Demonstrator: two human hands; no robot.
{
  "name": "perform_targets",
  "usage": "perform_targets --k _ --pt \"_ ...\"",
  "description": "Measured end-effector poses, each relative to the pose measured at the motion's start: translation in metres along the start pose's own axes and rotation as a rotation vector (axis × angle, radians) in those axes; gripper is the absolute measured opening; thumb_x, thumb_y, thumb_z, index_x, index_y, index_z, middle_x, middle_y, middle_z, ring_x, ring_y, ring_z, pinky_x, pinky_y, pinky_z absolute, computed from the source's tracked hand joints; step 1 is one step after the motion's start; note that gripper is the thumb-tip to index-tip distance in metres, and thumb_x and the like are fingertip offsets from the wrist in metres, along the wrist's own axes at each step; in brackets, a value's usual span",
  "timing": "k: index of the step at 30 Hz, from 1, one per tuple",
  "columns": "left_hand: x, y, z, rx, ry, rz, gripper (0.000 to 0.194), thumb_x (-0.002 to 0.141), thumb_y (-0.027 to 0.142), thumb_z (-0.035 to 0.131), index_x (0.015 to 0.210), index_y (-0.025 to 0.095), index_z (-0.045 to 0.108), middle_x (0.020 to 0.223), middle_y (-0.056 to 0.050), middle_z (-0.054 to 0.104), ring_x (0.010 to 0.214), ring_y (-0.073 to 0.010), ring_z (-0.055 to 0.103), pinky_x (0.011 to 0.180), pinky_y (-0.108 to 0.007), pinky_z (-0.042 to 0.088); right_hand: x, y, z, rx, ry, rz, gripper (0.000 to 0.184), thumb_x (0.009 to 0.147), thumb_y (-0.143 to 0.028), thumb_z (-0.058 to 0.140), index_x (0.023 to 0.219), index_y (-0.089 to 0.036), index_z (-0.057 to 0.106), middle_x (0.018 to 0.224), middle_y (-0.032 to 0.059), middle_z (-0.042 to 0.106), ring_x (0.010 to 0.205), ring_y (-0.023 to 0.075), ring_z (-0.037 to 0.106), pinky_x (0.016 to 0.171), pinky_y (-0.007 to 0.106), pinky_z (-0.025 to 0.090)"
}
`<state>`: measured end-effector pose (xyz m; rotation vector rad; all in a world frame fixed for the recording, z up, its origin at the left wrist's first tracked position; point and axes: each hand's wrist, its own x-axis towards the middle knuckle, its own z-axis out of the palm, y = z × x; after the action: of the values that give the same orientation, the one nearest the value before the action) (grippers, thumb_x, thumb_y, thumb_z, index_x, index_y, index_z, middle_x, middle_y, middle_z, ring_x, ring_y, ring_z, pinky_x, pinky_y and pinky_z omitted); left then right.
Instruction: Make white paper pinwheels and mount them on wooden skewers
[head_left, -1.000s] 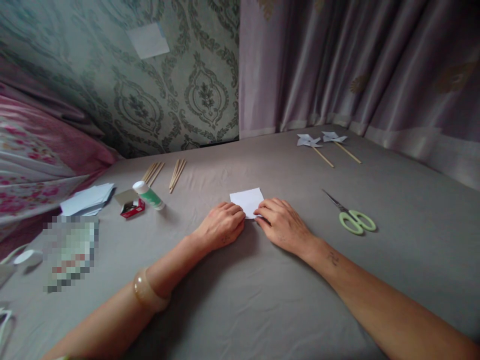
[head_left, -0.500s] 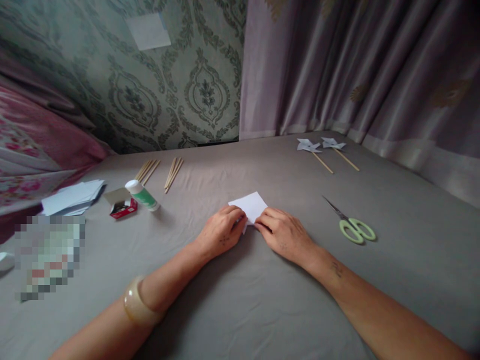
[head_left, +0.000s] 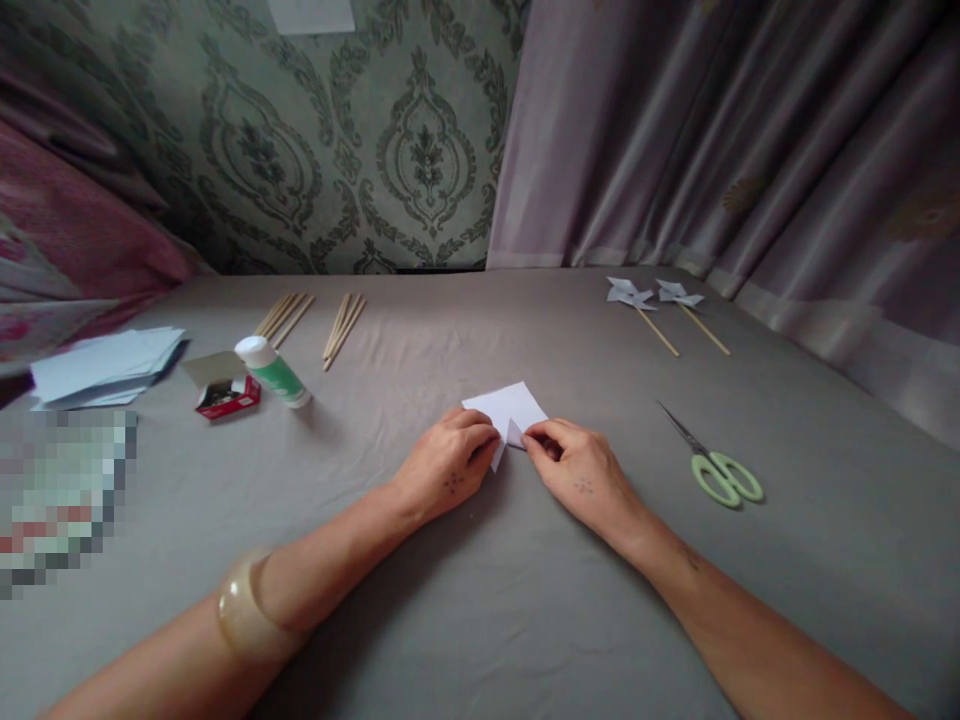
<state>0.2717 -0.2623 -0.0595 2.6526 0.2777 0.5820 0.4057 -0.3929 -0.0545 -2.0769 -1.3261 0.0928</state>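
A small white sheet of paper (head_left: 508, 403) lies between my hands, with a cut or folded flap standing up at its near edge. My left hand (head_left: 455, 455) has its fingers closed on the paper's near left side, a pointed corner sticking out below them. From the right, my right hand (head_left: 574, 455) pinches the near right part beside the small raised flap. The fingertips of the left hand are partly hidden. Green-handled scissors (head_left: 716, 470) lie to the right of my right hand, blades pointing away to the left.
On the left are a glue stick (head_left: 274, 372), an opened red box (head_left: 228, 396) of small dark items, a paper stack (head_left: 112, 365) and a blurred-out object (head_left: 67, 495). Wooden sticks (head_left: 345, 330) lie farther back. Two paper pinwheels (head_left: 631, 294) on sticks rest at the back right.
The view has tilted down and shifted slightly. My right hand's fingers have drawn into a pinch, and a small flap of the paper now shows raised between the hands.
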Motion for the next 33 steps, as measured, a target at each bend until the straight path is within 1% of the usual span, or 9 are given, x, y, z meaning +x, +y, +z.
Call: perform_targets --k 3,5,7,12,17,23,26,29,33 --pt "-0.0001 0.0001 0.0005 -0.001 -0.002 0.007 0.024 0.092 0.022 0.046 0.091 0.017 0.069 0.094 -0.008 0.068 0.089 -0.0183 0.06 0.083 -0.032 0.05 0.0009 -0.0009 0.002 -0.002 0.011 0.061 0.015 0.083 -0.023 0.055 0.088 -0.02 0.069 0.073 0.0041 0.069 0.063 0.0172 0.062 0.061 0.028 0.045" --pt "-0.0003 0.0006 0.0004 -0.004 -0.001 0.014 0.024 0.092 0.022 0.046 0.09 0.017 0.07 0.093 -0.008 0.068 0.089 -0.0184 0.059 0.082 -0.032 0.05 0.0012 -0.0002 0.0038 0.012 0.012 0.096 0.02 0.082 -0.024 0.055 0.097 -0.018 0.067 0.072 0.004 0.069 0.06 0.0169 0.061 0.06 0.028 0.046" --pt "-0.0006 0.0018 -0.0003 -0.008 -0.011 0.018 0.024 0.091 0.021 0.046 0.089 0.017 0.07 0.092 -0.009 0.067 0.089 -0.0185 0.058 0.082 -0.033 0.05 0.0012 0.0008 0.0054 0.023 0.011 0.102 0.024 0.082 -0.025 0.054 0.102 -0.018 0.065 0.072 0.0038 0.069 0.059 0.0164 0.06 0.058 0.028 0.046" --pt "-0.0004 0.0046 -0.0024 -0.016 -0.031 0.02 0.023 0.09 0.021 0.047 0.092 0.018 0.07 0.093 -0.009 0.064 0.091 -0.019 0.057 0.083 -0.034 0.05 0.0016 0.001 0.0071 -0.002 0.018 0.06 0.024 0.083 -0.024 0.049 0.101 -0.02 0.065 0.075 0.0042 0.069 0.057 0.0156 0.059 0.056 0.027 0.043" --pt "-0.0002 0.0039 -0.0017 -0.02 -0.052 0.001 0.022 0.09 0.02 0.048 0.094 0.018 0.07 0.095 -0.008 0.063 0.092 -0.0194 0.056 0.084 -0.034 0.049 0.0038 -0.0006 0.0073 -0.026 -0.002 0.059 0.024 0.082 -0.021 0.048 0.098 -0.019 0.066 0.075 0.0053 0.069 0.057 0.0156 0.058 0.057 0.027 0.042" --pt "-0.0006 0.0037 -0.0012 -0.024 -0.05 0.005 0.022 0.089 0.02 0.048 0.094 0.019 0.069 0.095 -0.008 0.063 0.092 -0.0193 0.056 0.084 -0.034 0.049 0.0058 -0.0017 0.0069 -0.03 -0.015 0.08 0.03 0.081 -0.02 0.049 0.108 -0.019 0.064 0.078 0.0044 0.07 0.058 0.0159 0.059 0.057 0.027 0.043" --pt "-0.0007 0.0041 -0.0015 -0.023 -0.053 0.005 0.022 0.089 0.02 0.048 0.094 0.019 0.069 0.095 -0.008 0.063 0.092 -0.0193 0.056 0.083 -0.034 0.049 0.0058 -0.0013 0.0072 -0.033 -0.019 0.061 0.028 0.082 -0.02 0.049 0.103 -0.02 0.066 0.083 0.0054 0.071 0.064 0.0171 0.062 0.061 0.028 0.045" --pt "-0.0005 0.004 -0.0012 -0.024 -0.051 0.011 0.022 0.089 0.02 0.048 0.096 0.018 0.069 0.095 -0.009 0.063 0.093 -0.0197 0.055 0.084 -0.034 0.049 0.0056 -0.0001 0.0083 -0.033 -0.009 0.022 0.027 0.082 -0.018 0.048 0.099 -0.021 0.068 0.091 0.0064 0.072 0.073 0.0188 0.065 0.069 0.03 0.048" --pt "-0.0003 0.0043 -0.001 -0.028 -0.051 0.018 0.023 0.09 0.02 0.047 0.097 0.017 0.069 0.095 -0.009 0.063 0.094 -0.0198 0.054 0.085 -0.035 0.049 0.0054 -0.0001 0.0089 -0.035 0.002 -0.011 0.027 0.083 -0.018 0.047 0.099 -0.02 0.069 0.096 0.0069 0.072 0.081 0.0201 0.066 0.077 0.032 0.049"
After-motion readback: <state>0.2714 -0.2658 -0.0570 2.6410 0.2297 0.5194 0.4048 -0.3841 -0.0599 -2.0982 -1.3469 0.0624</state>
